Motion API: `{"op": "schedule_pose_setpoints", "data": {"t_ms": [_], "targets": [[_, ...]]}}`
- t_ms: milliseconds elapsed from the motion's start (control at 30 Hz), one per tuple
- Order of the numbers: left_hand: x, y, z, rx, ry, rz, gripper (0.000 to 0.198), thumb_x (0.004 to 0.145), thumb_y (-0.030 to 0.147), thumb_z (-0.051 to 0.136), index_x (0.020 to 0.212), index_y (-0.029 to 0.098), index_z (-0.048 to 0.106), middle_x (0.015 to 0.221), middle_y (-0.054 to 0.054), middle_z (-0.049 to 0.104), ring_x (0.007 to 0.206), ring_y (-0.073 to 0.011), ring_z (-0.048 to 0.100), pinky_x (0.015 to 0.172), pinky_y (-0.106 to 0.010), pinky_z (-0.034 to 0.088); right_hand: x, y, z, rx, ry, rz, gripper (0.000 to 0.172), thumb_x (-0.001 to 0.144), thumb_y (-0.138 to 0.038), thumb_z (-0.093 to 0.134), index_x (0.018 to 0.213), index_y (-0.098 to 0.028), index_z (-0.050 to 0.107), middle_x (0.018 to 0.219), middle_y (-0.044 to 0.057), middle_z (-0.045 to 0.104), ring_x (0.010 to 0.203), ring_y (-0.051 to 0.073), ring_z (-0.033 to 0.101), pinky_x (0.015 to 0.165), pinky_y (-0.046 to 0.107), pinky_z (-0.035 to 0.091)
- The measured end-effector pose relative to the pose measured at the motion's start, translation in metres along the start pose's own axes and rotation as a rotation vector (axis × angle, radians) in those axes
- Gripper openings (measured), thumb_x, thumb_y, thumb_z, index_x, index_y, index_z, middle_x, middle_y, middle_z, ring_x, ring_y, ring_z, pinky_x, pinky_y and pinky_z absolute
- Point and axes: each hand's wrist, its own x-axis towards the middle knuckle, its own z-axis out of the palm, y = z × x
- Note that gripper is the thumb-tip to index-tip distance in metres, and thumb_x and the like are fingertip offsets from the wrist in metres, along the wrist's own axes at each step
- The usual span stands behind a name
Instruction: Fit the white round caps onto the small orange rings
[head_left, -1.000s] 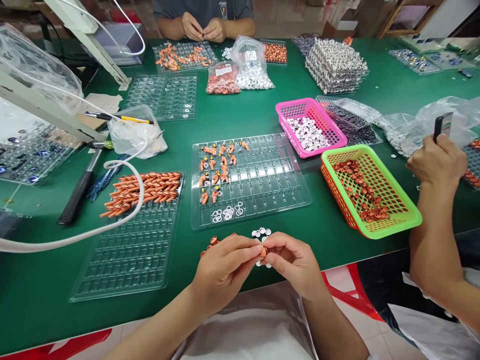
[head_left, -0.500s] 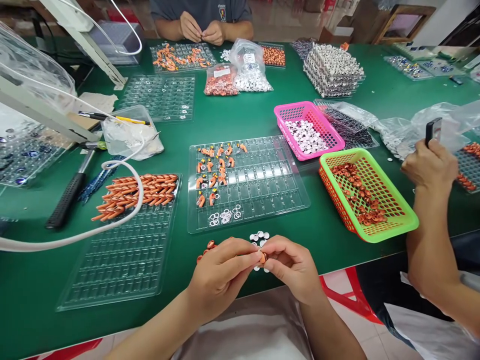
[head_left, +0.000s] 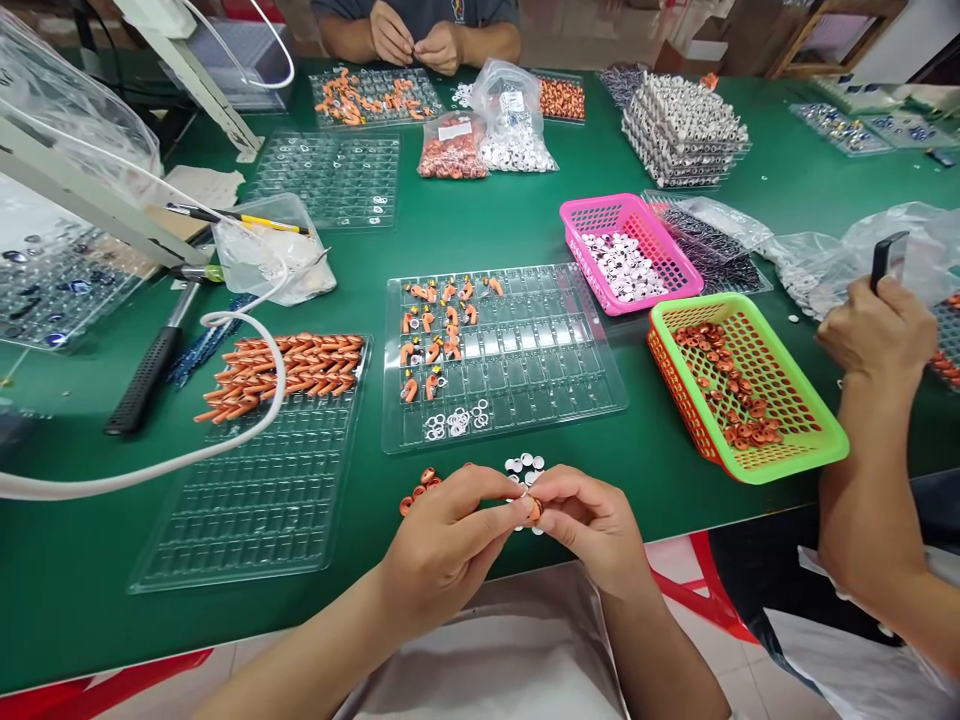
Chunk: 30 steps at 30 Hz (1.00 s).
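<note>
Both hands meet near the table's front edge, their fingertips pinched on one small orange piece (head_left: 534,509). My left hand (head_left: 450,545) grips it from the left, my right hand (head_left: 592,525) from the right. Round white pieces (head_left: 528,463) lie just behind the fingertips, partly hidden by them. Orange round pieces (head_left: 420,490) lie behind my left hand. Farther back, a clear compartment tray (head_left: 525,370) holds curved orange parts (head_left: 451,340) at its left and white rings (head_left: 458,420) along its front.
Right of the tray are a pink basket (head_left: 630,250) and a green basket (head_left: 806,450). At left are a tray of orange sticks (head_left: 292,370), a hammer (head_left: 146,380) and a white cable (head_left: 270,410). Another person's hand (head_left: 877,325) holds a black object at right.
The view has shifted slightly, so the table items appear a little farther right and mostly higher. Both my hands keep their pinch on the orange piece.
</note>
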Motion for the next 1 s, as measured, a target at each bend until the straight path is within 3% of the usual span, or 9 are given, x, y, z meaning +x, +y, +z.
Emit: {"op": "schedule_pose_setpoints", "data": {"t_ms": [1000], "targets": [[-0.0079, -0.0045, 0.0013, 0.003, 0.021, 0.019, 0.028, 0.086, -0.003, 0.058, 0.104, 0.016, 0.068, 0.095, -0.007, 0.069, 0.084, -0.0126, 0.067, 0.077, -0.026, 0.055, -0.0004, -0.001, -0.0014, -0.146, -0.021, -0.133, 0.038, 0.084, -0.006, 0.069, 0.11, -0.033, 0.073, 0.093, 0.002, 0.07, 0.086, 0.015, 0.067, 0.075, 0.028, 0.056]]}}
